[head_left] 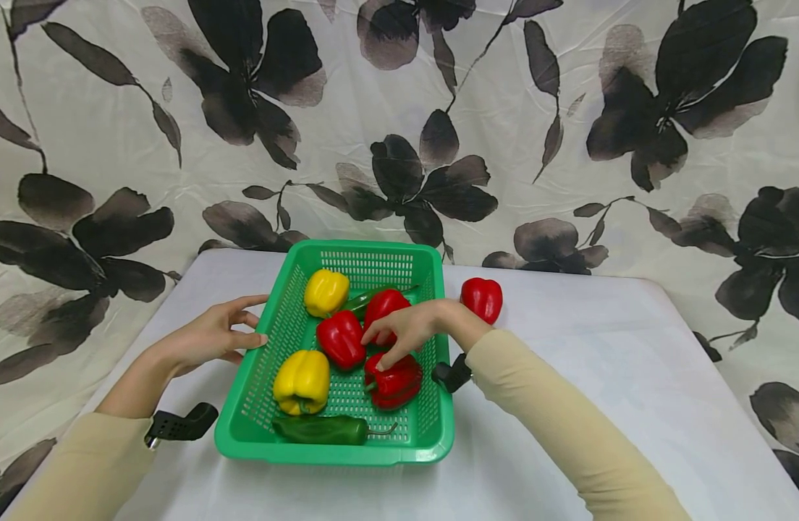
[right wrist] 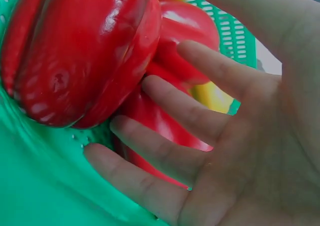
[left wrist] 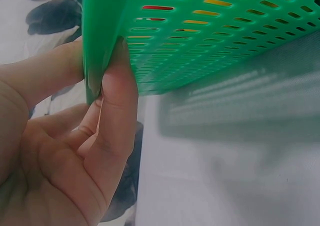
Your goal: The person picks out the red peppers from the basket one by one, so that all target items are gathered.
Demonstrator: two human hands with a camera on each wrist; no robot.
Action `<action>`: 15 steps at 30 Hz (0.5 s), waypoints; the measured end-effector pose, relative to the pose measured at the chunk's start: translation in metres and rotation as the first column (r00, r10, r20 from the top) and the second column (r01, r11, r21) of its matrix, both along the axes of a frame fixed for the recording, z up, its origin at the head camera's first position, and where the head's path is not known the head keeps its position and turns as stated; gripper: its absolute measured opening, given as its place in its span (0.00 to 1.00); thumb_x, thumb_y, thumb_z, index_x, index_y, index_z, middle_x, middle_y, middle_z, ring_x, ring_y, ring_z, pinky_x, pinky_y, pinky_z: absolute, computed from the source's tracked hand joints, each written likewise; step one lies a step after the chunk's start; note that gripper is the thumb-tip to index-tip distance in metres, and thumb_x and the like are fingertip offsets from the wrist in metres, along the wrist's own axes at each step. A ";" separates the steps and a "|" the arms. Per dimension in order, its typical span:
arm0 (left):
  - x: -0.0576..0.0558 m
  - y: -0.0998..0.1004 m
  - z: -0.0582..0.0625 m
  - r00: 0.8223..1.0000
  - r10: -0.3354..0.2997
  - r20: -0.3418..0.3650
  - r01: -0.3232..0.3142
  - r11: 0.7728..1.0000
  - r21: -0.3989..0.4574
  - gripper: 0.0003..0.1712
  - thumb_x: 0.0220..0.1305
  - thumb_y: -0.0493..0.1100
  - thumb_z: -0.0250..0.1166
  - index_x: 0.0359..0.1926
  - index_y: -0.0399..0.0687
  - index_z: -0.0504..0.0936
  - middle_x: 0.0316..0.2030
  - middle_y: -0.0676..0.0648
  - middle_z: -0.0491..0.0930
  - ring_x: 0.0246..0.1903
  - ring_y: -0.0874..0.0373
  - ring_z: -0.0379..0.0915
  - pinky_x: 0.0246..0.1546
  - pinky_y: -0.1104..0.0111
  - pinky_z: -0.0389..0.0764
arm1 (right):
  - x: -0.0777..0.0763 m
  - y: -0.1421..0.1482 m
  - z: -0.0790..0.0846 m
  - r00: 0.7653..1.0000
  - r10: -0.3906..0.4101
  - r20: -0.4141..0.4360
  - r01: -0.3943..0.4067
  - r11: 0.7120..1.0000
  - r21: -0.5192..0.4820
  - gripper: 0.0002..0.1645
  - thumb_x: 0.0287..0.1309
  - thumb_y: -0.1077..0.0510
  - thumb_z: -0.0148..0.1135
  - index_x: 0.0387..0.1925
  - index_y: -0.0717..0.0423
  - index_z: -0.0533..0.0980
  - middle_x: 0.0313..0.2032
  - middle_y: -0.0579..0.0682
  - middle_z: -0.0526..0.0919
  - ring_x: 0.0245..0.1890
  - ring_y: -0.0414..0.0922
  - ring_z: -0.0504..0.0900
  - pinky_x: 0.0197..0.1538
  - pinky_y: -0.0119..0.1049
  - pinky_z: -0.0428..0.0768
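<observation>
A green plastic basket (head_left: pixel 334 454) with slotted walls stands on the table in the head view. My left hand (head_left: pixel 207 334) pinches its left rim between thumb and fingers, as the left wrist view shows at the green wall (left wrist: pixel 107 16). Inside the basket, my right hand (head_left: pixel 409 329) reaches down with fingers spread and loosely bent. Its thumb overlaps the lower red bell pepper (head_left: pixel 399 387), and its fingertips lie beside the middle red bell pepper (head_left: pixel 339 340). Another red bell pepper (head_left: pixel 383 302) is partly hidden behind that hand. The right wrist view shows the palm beside a large red pepper (right wrist: pixel 75 51).
Also in the basket are two yellow bell peppers (head_left: pixel 302 380), a long green pepper (head_left: pixel 321 430) along the near side and another green pepper (head_left: pixel 359 302) farther back. One red bell pepper (head_left: pixel 483 298) lies on the white table (head_left: pixel 588 362) outside. Floral cloth (head_left: pixel 438 94) hangs behind.
</observation>
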State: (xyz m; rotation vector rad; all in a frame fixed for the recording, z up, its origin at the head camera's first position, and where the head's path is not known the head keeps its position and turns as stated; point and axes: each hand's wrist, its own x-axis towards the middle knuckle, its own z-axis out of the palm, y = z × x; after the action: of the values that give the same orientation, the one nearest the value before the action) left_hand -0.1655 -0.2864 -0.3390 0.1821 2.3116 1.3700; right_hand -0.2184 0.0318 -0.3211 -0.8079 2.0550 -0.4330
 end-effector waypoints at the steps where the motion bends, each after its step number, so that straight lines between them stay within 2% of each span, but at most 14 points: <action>1: 0.000 0.000 0.000 1.000 0.000 -0.001 0.000 1.000 -0.002 0.49 0.59 0.42 0.64 0.71 0.43 0.43 0.45 0.34 0.69 0.35 0.49 0.79 0.36 0.58 0.83 | 0.000 -0.001 0.000 1.000 0.007 0.000 -0.007 1.000 0.011 0.36 0.53 0.48 0.65 0.62 0.44 0.64 0.62 0.52 0.66 0.57 0.45 0.65 0.47 0.39 0.81; 15: 0.001 0.001 0.002 1.000 -0.003 0.005 0.003 1.000 -0.001 0.49 0.59 0.42 0.64 0.71 0.43 0.42 0.46 0.33 0.68 0.35 0.49 0.79 0.35 0.58 0.83 | -0.001 -0.007 -0.002 0.997 0.021 0.072 -0.030 0.991 0.130 0.36 0.51 0.48 0.65 0.63 0.39 0.64 0.62 0.45 0.64 0.57 0.43 0.63 0.46 0.40 0.81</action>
State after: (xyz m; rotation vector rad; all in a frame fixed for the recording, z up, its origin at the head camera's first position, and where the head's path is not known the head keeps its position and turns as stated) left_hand -0.1647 -0.2853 -0.3368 0.1812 2.3066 1.3662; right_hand -0.2190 0.0247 -0.3232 -0.7286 1.9829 -0.3043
